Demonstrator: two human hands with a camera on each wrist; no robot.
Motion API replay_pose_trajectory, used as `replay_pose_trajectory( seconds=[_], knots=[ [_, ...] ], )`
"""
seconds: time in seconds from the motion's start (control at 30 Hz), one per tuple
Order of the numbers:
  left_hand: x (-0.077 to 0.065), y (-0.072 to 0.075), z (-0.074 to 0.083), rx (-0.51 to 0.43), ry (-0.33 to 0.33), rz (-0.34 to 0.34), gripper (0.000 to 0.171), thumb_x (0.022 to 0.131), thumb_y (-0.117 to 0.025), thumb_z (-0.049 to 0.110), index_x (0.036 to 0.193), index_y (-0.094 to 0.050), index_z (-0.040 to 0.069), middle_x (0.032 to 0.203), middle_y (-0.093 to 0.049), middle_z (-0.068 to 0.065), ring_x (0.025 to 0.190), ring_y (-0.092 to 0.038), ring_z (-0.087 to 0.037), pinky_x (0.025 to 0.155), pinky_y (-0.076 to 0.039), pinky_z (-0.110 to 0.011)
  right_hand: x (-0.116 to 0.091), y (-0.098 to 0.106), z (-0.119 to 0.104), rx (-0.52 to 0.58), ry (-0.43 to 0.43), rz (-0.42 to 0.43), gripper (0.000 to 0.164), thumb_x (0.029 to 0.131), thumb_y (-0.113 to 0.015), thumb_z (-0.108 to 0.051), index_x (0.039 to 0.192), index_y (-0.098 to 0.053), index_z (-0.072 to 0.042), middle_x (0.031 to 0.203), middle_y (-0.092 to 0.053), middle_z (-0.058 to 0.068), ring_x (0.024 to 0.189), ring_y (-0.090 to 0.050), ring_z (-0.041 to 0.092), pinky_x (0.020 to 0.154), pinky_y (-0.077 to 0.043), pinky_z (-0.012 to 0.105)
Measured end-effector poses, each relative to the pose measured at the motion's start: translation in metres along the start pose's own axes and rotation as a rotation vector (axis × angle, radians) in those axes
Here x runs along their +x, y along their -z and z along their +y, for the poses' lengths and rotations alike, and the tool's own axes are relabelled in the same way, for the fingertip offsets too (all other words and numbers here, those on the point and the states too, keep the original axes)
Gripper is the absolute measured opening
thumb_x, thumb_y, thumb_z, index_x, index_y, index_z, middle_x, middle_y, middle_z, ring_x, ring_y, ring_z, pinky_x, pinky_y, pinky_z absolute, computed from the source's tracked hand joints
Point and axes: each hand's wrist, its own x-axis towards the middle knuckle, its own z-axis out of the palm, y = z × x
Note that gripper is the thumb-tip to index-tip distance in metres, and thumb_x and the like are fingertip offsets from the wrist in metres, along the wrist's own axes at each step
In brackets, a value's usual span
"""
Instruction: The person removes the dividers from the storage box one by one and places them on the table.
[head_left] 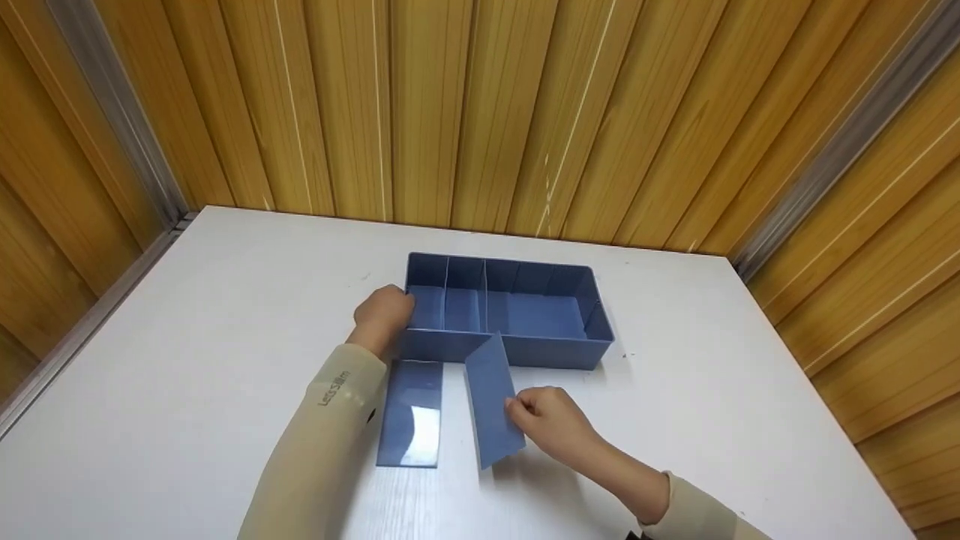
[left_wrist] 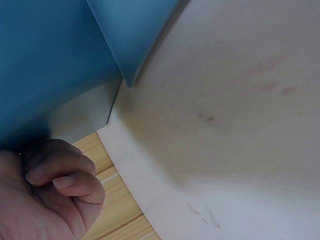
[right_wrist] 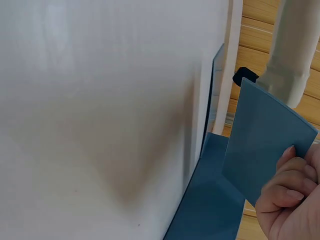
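A blue plastic box (head_left: pixel 510 351) with upright dividers stands mid-table in the head view. My left hand (head_left: pixel 384 309) grips its left end wall, fingers curled at the rim; in the left wrist view that hand (left_wrist: pixel 60 187) shows curled fingers beside the blue box wall (left_wrist: pixel 50 60). Between thumb and fingers, my right hand (head_left: pixel 555 420) pinches the right edge of a blue divider panel (head_left: pixel 491 409), tilted upright in front of the box. The right wrist view shows the panel (right_wrist: pixel 267 135) with the fingers (right_wrist: pixel 287 187) bent against it.
A second flat, glossy blue panel (head_left: pixel 411 412) lies on the white table (head_left: pixel 187 360) just before the box, beside my left forearm. Two thin dividers split the box's left part; its right compartment is wider. Wood-patterned walls (head_left: pixel 450 112) enclose the table's back and sides.
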Motion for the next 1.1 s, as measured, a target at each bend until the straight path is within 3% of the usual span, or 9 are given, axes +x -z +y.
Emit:
replay_pose_trajectory(
  seconds=[0.57, 1.1],
  knots=[
    [0.000, 0.001, -0.001, -0.026, -0.008, 0.012, 0.047, 0.101, -0.040, 0.028, 0.121, -0.065, -0.005, 0.124, -0.071, -0.022, 0.108, -0.067, -0.034, 0.097, -0.053, -0.052, 0.003, -0.012, 0.013, 0.020, -0.074, -0.017, 0.049, 0.096, -0.058, -0.012, 0.054, -0.034, -0.018, 0.049, -0.030, -0.012, 0.051, -0.027, 0.007, 0.048, -0.020, 0.019],
    [-0.001, -0.001, -0.001, -0.026, -0.013, 0.021, 0.046, 0.100, -0.040, 0.027, 0.119, -0.067, -0.004, 0.122, -0.072, -0.022, 0.106, -0.068, -0.033, 0.095, -0.054, -0.050, 0.008, -0.019, 0.018, -0.082, -0.144, -0.160, 0.058, 0.102, -0.057, -0.020, 0.048, -0.035, -0.021, 0.045, -0.029, -0.012, 0.047, -0.025, 0.006, 0.048, -0.022, 0.023]
  ],
)
